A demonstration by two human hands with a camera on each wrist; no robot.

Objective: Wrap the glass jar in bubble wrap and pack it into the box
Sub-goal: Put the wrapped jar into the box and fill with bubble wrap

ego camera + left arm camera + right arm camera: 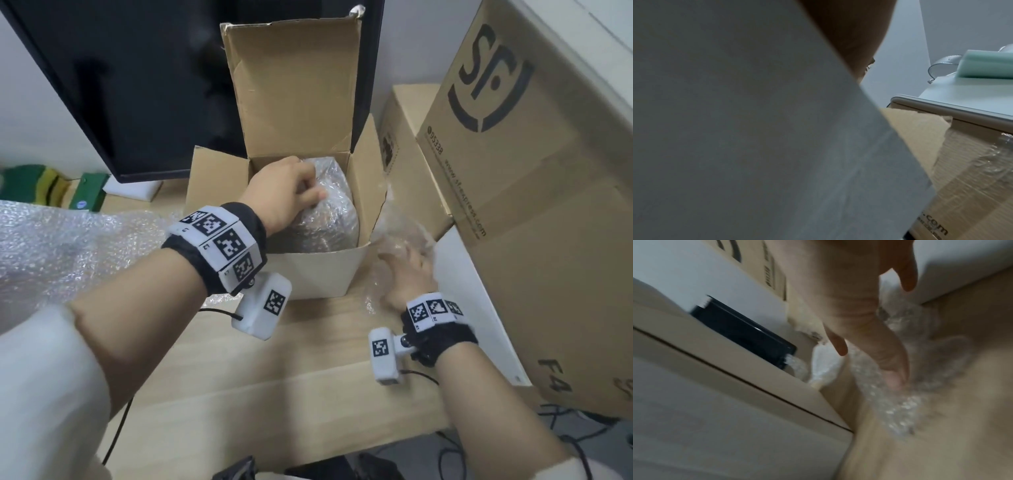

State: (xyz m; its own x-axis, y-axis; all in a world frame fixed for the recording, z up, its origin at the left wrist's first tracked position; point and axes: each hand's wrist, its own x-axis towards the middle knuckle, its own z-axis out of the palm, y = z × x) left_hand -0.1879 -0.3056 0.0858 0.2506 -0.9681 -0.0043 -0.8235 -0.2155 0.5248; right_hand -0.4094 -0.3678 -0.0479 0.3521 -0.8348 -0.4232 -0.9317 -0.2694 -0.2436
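Observation:
A small open cardboard box (322, 270) stands on the wooden table, flaps up. Inside it sits the glass jar (334, 212), wrapped in bubble wrap. My left hand (287, 195) reaches into the box from the left, fingers and thumb curled over the top of the wrapped jar. In the left wrist view the box wall (735, 129) hides nearly everything. My right hand (407, 274) lies to the right of the box with straight fingers on a loose piece of bubble wrap (400, 233). The right wrist view, though blurred, shows the right hand (875, 337) touching that bubble wrap (900, 402).
A big sheet of bubble wrap (51, 246) covers the table's left side. A black monitor (137, 75) stands behind the box. A large printed carton (531, 171) and a white board (489, 325) crowd the right side, close to my right hand.

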